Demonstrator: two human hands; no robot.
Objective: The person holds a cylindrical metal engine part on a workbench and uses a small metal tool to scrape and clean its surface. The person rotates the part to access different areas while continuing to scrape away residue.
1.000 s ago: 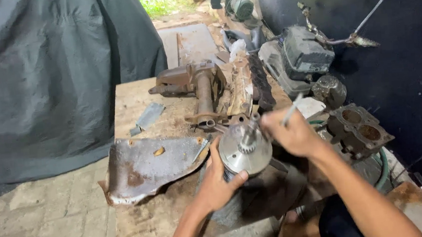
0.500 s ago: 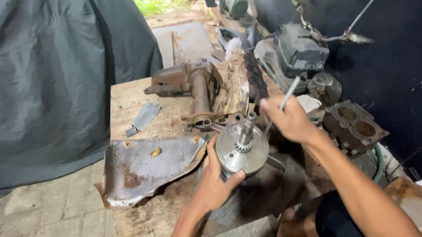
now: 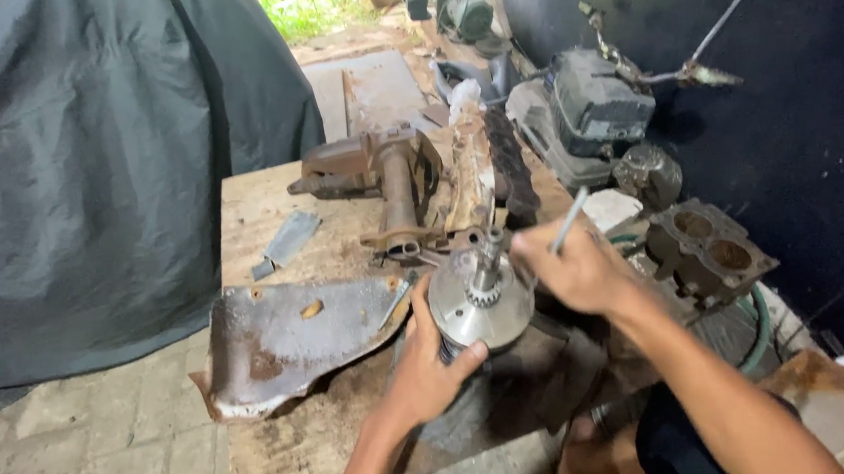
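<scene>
Head view: left hand (image 3: 427,362) wrapped around the rim of a round metal flywheel (image 3: 480,311), thumb over the near edge, fingers curled behind it. Flywheel sits near the middle of the wooden bench (image 3: 259,205), face up, with a splined shaft (image 3: 489,257) standing out of its centre. Right hand (image 3: 570,270) closed around a thin metal rod (image 3: 569,220), fingers tight, rod poking up and away from the fist; the lower end looks to be at the shaft, but the hand hides the contact. Rusty sheet-metal panel (image 3: 289,338) lies just left of the flywheel, touching the left thumb area. Behind it, a rusty cast housing (image 3: 388,184) and a small flat metal plate (image 3: 287,240). Right of the bench: engine block (image 3: 709,249) with two open bores, both look empty; dark engine cover (image 3: 597,103) further back. Grey tarp (image 3: 85,163) hangs on the left.
</scene>
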